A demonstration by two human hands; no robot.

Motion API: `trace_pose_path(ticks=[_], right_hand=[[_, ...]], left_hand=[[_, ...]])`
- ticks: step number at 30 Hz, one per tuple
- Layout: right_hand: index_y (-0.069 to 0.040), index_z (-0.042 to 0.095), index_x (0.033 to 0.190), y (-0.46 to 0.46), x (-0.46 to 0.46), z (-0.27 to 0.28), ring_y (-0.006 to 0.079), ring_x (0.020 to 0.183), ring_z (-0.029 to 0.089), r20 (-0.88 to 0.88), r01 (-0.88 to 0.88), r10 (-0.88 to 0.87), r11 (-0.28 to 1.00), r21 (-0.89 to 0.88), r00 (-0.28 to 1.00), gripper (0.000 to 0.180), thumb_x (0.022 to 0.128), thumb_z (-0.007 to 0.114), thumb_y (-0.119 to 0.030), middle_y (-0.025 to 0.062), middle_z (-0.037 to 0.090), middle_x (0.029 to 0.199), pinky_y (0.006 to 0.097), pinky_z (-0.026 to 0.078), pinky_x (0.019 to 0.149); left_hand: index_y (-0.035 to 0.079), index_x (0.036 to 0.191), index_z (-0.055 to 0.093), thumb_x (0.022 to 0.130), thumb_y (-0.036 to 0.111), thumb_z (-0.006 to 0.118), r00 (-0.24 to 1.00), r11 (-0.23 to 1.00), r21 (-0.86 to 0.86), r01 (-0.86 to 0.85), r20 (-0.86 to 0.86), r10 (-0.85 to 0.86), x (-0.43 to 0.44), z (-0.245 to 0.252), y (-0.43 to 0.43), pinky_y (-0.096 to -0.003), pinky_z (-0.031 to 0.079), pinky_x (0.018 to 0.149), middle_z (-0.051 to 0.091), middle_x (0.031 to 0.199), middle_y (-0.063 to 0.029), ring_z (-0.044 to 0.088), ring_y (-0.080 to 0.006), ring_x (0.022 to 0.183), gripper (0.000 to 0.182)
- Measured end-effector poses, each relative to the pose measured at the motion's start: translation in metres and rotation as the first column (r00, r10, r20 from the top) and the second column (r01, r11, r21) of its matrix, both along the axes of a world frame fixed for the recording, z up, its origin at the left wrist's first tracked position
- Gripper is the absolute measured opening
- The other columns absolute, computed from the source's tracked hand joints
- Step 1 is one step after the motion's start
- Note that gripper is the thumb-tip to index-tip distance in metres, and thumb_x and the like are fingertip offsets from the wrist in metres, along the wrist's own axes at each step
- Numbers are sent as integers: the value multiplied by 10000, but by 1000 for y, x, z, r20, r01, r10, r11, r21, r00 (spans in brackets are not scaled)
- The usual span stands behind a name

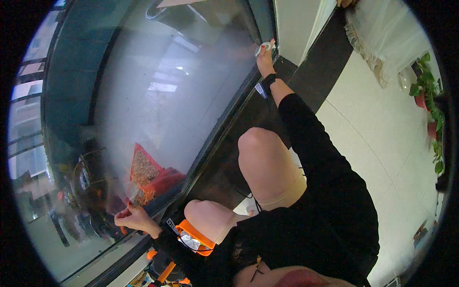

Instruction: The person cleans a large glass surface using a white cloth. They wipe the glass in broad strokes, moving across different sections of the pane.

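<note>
A large pane of glass [172,97] with a dark frame stands before me, hazy and reflecting light. At the top, my right hand [265,57] presses a crumpled white cloth or tissue [263,48] against the pane's edge beside the frame. My left hand [133,218] is at the lower left by the glass, fingers curled; whether it holds anything I cannot tell. Behind the glass, near that hand, lies a red mesh bag [143,172] with small pale and orange pieces.
An orange container [195,238] with silvery wrapping sits beside my knee. Orange-handled items [166,272] lie at the bottom. A sheer white curtain [391,32] hangs at upper right, above potted plants [425,86]. A dark threshold [322,68] borders the pale floor.
</note>
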State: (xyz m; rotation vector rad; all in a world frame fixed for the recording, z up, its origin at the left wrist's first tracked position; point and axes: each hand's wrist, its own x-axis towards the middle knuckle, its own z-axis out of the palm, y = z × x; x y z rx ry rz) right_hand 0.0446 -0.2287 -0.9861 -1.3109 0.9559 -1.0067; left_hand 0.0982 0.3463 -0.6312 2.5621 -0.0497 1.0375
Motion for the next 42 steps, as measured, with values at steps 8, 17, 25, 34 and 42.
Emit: trace_pose_path(ticks=[8, 17, 25, 34, 42], right_hand=[[27, 14, 1531, 14, 28, 64, 347, 1354, 293, 296, 146, -236, 944, 297, 926, 711, 1022, 429, -247, 247, 289, 1484, 379, 248, 1123], [57, 136, 1528, -24, 24, 230, 394, 1494, 106, 258, 278, -119, 581, -765, 959, 656, 1022, 442, -228, 248, 143, 1597, 437, 107, 1205], [51, 150, 1525, -7, 5, 84, 385, 1479, 175, 146, 133, -85, 922, -364, 986, 649, 1003, 447, -198, 250, 220, 1578, 378, 156, 1196], [-42, 24, 1558, 0, 25, -133, 413, 932, 635, -198, -218, 361, 831, 512, 911, 705, 1050, 315, -435, 278, 626, 1103, 504, 499, 742], [-46, 427, 1295, 58, 31, -155, 291, 833, 619, 183, -438, 403, 750, 496, 897, 423, 1018, 431, -364, 122, 648, 996, 405, 494, 682]], left_hand=[[1, 1033, 380, 858, -6, 717, 1000, 999, 42, 22, -22, -21, -6, 1, -10, -340, 450, 704, 477, 894, -93, 478, -207, 749, 380], [5, 1038, 403, 849, 27, 738, 999, 1000, 27, -1, -34, 2, -6, 0, -9, -395, 454, 692, 508, 880, -108, 520, -251, 761, 386], [6, 1014, 415, 835, 7, 747, 1000, 993, 115, -19, -1, 19, 1, 2, 3, -356, 438, 653, 500, 848, -77, 490, -208, 719, 378], [3, 1018, 430, 833, -14, 736, 998, 988, 144, -54, 28, 50, -8, 10, -25, -338, 437, 659, 506, 844, -73, 498, -200, 721, 359], [-9, 1016, 413, 834, 17, 749, 999, 988, 156, 0, 35, -5, -10, 11, -31, -365, 449, 674, 521, 848, -97, 514, -231, 718, 383]])
